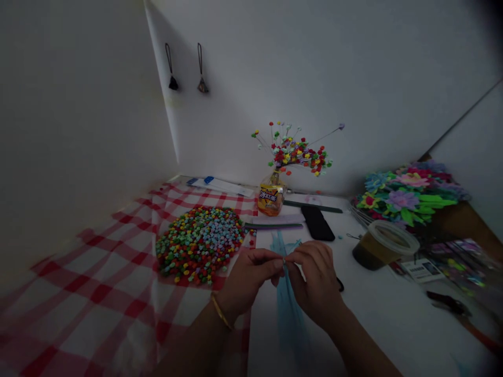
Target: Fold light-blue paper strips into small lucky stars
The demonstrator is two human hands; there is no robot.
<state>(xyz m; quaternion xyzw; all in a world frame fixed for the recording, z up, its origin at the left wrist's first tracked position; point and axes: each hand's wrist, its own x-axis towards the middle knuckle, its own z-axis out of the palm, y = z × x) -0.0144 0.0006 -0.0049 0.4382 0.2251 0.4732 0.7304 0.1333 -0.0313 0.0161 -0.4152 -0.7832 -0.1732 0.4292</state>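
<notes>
My left hand [257,272], with a yellow bangle at the wrist, and my right hand [314,272] meet fingertip to fingertip above the white table part. Both are closed in a pinch on a small piece of light blue strip, mostly hidden by the fingers. Long light blue strips [288,314] lie beneath and between the hands, running toward me. To the left, a big heap of small colourful folded stars [202,241] rests on the red-and-white checked cloth [98,296].
Behind the hands are a black phone [317,223], dark strips [274,226] and a bottle [271,199] holding star-tipped stems [301,152]. On the right are a lidded plastic tub [383,246], pliers-like cutters [450,303] and colourful craft flowers [404,196]. A wall [243,68] stands behind.
</notes>
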